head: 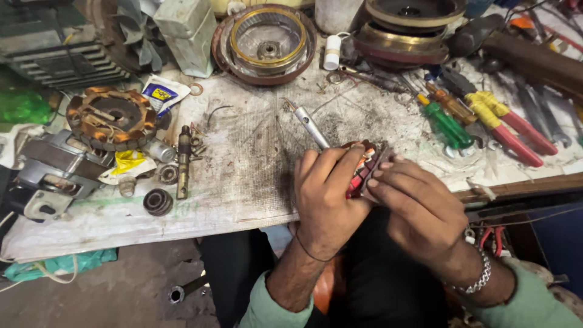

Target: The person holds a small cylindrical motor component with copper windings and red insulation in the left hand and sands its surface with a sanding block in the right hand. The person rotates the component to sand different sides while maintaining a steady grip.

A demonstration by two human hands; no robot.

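Observation:
My left hand grips a soldering iron with a metal shaft that points up and left over the bench. My right hand pinches a small red and dark part between its fingertips, right beside the left hand. Both hands meet at the front edge of the dirty white bench top. Most of the small part is hidden by my fingers.
A copper-wound stator and a motor housing lie at the left, with a shaft and bearings. A round motor cover stands at the back. Green screwdriver and red-handled pliers lie at the right.

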